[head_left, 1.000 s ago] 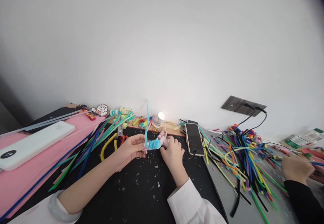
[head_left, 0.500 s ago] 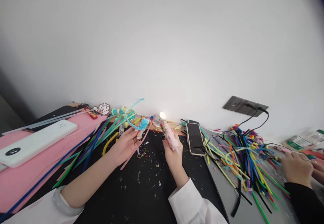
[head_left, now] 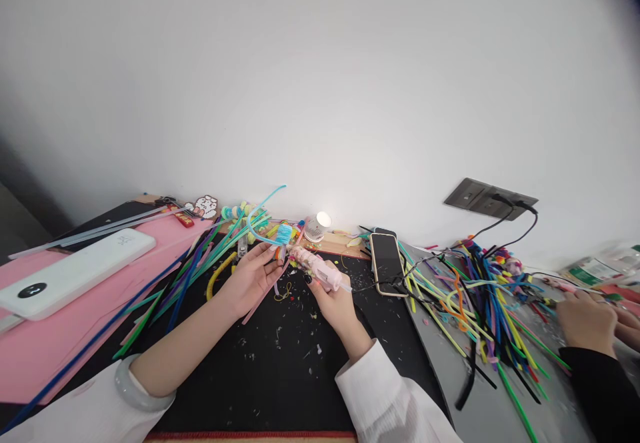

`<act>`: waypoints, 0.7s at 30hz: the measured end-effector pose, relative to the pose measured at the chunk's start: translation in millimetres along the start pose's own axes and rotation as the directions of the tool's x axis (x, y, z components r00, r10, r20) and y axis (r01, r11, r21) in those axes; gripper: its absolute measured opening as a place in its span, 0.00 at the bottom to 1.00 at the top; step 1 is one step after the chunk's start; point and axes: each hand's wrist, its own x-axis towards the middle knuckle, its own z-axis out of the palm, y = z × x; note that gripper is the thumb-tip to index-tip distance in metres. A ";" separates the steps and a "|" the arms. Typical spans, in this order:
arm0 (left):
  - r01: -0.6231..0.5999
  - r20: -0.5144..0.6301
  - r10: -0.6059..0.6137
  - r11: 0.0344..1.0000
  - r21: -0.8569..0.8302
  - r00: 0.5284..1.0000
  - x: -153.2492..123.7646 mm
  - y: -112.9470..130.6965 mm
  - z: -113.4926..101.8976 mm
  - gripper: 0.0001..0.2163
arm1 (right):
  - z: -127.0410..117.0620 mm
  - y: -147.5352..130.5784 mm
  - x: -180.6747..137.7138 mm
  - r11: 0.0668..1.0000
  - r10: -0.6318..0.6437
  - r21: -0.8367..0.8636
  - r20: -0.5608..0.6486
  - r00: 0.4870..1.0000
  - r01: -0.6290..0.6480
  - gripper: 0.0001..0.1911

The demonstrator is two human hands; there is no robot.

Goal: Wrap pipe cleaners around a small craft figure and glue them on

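Observation:
My left hand (head_left: 256,277) pinches a small pipe-cleaner figure (head_left: 284,234) with a coiled light-blue top, from which a long blue strand curves up. A pink pipe cleaner (head_left: 265,296) hangs down beside those fingers. Wrapped round a pale pink hot glue gun (head_left: 320,268) is my right hand (head_left: 336,303); a clear glue stick pokes out of its back end. The gun's front end points left and lies close to the blue piece; whether they touch I cannot tell. Both hands are above the black mat (head_left: 280,376), which is strewn with small scraps.
Against the wall stands a paper cup (head_left: 317,227). A phone (head_left: 388,264) lies right of my hands, near heaped pipe cleaners (head_left: 493,316) and cables. Left are pink sheets (head_left: 165,249) under a white power bank (head_left: 80,273). A co-worker's hands (head_left: 587,323) are at far right.
The glue gun has swung from pointing away toward the wall to pointing left, its tip now close to the blue piece. My left hand has barely moved. The view has shifted slightly.

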 end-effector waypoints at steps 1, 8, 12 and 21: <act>0.000 0.001 0.000 1.000 -0.001 1.000 0.1 0.0 0.0 0.08 | 0.3 0.4 -0.2 1.000 0.001 -0.001 0.000 1.000 -0.001 0.09; 0.006 -0.014 -0.006 1.000 0.001 1.000 -1.0 0.6 1.1 0.09 | 2.3 3.2 -0.5 1.000 -0.010 -0.005 -0.004 1.000 0.010 0.10; 0.010 -0.021 -0.010 1.000 0.015 1.000 -1.4 0.8 2.5 0.09 | 1.4 1.3 0.2 0.999 -0.028 -0.019 -0.009 1.000 0.028 0.11; 0.012 -0.038 -0.011 0.999 0.036 0.999 -1.3 0.0 0.8 0.07 | 0.0 -2.7 2.0 0.996 -0.063 -0.060 -0.020 0.998 0.062 0.11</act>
